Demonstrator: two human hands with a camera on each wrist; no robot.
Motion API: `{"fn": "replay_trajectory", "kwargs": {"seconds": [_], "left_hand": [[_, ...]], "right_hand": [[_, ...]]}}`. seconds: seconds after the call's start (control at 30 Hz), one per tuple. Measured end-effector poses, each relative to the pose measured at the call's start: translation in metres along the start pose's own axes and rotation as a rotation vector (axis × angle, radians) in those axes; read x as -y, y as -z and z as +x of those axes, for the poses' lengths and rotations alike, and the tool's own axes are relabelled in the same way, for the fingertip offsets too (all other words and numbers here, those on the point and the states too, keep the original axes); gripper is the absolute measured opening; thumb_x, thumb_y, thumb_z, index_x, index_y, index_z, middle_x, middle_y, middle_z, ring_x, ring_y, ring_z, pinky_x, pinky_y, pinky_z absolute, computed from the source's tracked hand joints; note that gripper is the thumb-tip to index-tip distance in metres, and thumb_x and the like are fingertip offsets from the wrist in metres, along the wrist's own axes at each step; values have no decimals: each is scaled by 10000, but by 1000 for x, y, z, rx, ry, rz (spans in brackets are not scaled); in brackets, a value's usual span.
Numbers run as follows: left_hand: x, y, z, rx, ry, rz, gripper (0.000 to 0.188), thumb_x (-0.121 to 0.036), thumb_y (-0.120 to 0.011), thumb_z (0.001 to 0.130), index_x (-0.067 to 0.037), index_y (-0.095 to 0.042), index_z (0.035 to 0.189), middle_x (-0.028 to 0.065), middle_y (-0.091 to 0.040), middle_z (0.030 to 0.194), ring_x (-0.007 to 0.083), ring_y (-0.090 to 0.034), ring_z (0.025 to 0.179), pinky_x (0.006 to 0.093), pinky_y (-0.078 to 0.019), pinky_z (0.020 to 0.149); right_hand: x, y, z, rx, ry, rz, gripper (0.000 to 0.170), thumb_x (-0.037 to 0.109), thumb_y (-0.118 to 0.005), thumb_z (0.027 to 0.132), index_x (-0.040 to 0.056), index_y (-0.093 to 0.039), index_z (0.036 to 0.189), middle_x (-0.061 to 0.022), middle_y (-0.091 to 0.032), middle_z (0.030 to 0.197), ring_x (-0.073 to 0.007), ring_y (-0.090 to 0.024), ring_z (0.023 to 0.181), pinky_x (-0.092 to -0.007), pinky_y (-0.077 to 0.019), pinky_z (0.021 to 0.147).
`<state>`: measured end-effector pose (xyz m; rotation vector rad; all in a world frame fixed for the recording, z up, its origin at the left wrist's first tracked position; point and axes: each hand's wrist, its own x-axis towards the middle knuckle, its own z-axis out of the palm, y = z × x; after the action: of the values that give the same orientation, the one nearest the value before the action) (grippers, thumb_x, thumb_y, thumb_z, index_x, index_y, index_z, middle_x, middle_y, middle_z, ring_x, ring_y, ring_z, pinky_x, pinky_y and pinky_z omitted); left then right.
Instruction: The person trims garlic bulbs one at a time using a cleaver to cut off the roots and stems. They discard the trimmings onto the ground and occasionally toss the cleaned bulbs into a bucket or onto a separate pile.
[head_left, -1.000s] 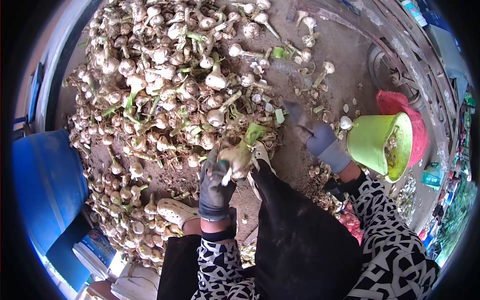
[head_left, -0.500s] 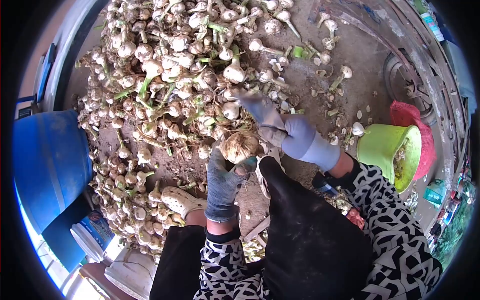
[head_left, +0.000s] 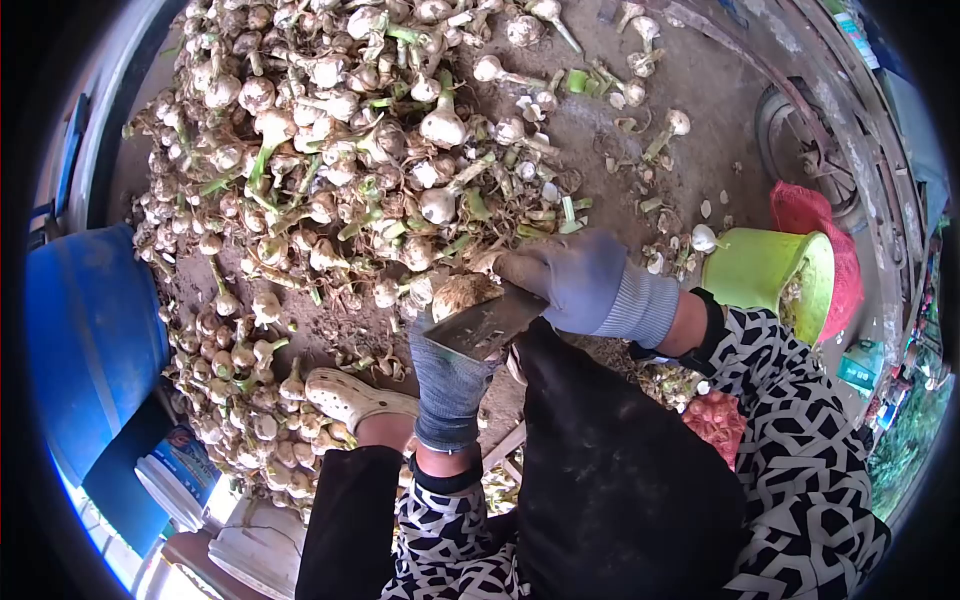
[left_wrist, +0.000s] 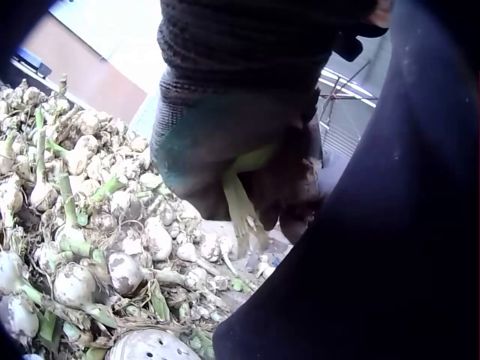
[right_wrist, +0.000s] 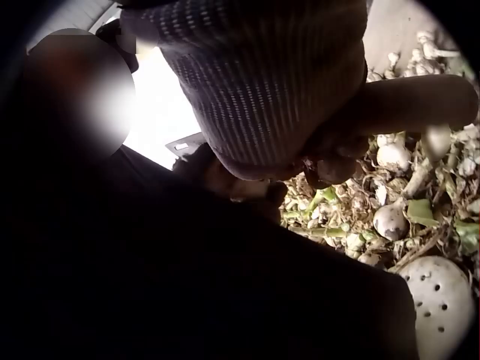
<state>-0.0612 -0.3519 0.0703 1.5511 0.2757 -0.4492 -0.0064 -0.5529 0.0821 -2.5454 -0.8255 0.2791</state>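
My left hand (head_left: 450, 390), in a grey knitted glove with a greenish palm, grips a large garlic bulb (head_left: 462, 292) from below, its rooty end facing up. In the left wrist view a green stem (left_wrist: 240, 206) hangs under that hand. My gloved right hand (head_left: 590, 285) holds a broad-bladed knife; its flat blade (head_left: 490, 325) lies across the near side of the bulb and overlaps the left fingers. The knife's handle (right_wrist: 420, 105) sticks out past the right glove in the right wrist view. The blade's contact with the bulb is partly hidden.
A big heap of garlic (head_left: 330, 130) with stems covers the floor ahead and left. A yellow-green bucket (head_left: 740, 265) tips over at right beside a red mesh sack (head_left: 850, 270). A blue barrel (head_left: 95, 330) stands at left. Pale clogs (head_left: 350, 395) are on the feet.
The right hand has come in from the right with the knife, reaching the bulb. The left hand has turned the bulb, so its green stem no longer points up and its roots show.
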Motion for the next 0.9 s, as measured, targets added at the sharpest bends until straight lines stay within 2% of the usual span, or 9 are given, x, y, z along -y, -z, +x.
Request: {"fn": "replay_trajectory", "kwargs": {"seconds": [0.17,0.23,0.27,0.3,0.4,0.57,0.63,0.73,0.9], "left_hand": [[-47,4,-37,195,-468,328,479,-358,-563,899,-10,-500,1221,156,-632,1041,249,-639,939,306,-551,740],[-46,45,-59,-211,-2,-411,416,-308,-635,878,-21,-526,1158,78,-617,942,160,-606,794,281,-505,691],[-46,71,-60,-436,-119,140,434,-253,-713,824,-11,-527,1133,44,-605,873,139,-590,752,262,-489,650],[-51,99,-58,-552,-45,14,495,-264,-757,782,-1,-522,1130,53,-611,927,147,-592,760,266,-499,660],[-9,208,-87,-1013,270,1423,913,-396,-800,692,7,-365,1386,252,-557,1225,361,-551,1120,421,-438,958],[84,173,10,-629,468,387,508,-520,-638,840,-51,-687,1028,162,-693,914,280,-650,897,385,-485,825],[99,117,63,-494,594,569,614,-566,-644,804,-2,-649,1047,176,-674,928,293,-641,847,403,-478,836],[153,93,101,-666,521,891,575,-428,-705,798,30,-581,1125,164,-662,971,256,-630,832,374,-487,835],[125,86,84,-524,4,-71,594,29,-710,729,21,-440,1259,123,-599,1116,185,-616,909,279,-509,810]], "right_hand": [[-89,-81,-1,190,-488,42,307,329,-579,867,88,-658,1040,-182,-657,823,-368,-650,710,-456,-512,661],[-79,-63,-6,-103,-506,157,289,343,-592,869,75,-691,914,-215,-620,687,-391,-627,666,-457,-496,629],[-73,-51,-10,-131,-537,266,291,347,-608,865,76,-698,919,-215,-621,686,-392,-624,656,-442,-493,617],[-75,-46,-10,-176,-569,366,293,352,-624,860,77,-704,923,-215,-622,686,-393,-621,645,-427,-490,606],[-79,-43,-9,-99,-678,314,317,310,-658,847,66,-658,1050,-188,-659,781,-330,-652,689,-381,-494,614],[-43,-52,6,-158,-567,533,271,261,-645,865,65,-616,1050,-145,-671,824,-244,-670,752,-344,-504,665],[-34,-51,10,-165,-547,508,282,239,-663,859,45,-607,1054,-153,-658,816,-223,-642,698,-334,-487,650],[-30,-54,11,-22,-530,457,252,162,-642,821,38,-617,1038,-171,-652,843,-291,-646,726,-348,-486,666],[-28,-60,19,-14,-325,382,266,84,-613,749,63,-619,1014,-138,-628,845,-309,-621,688,-375,-485,637]]}}
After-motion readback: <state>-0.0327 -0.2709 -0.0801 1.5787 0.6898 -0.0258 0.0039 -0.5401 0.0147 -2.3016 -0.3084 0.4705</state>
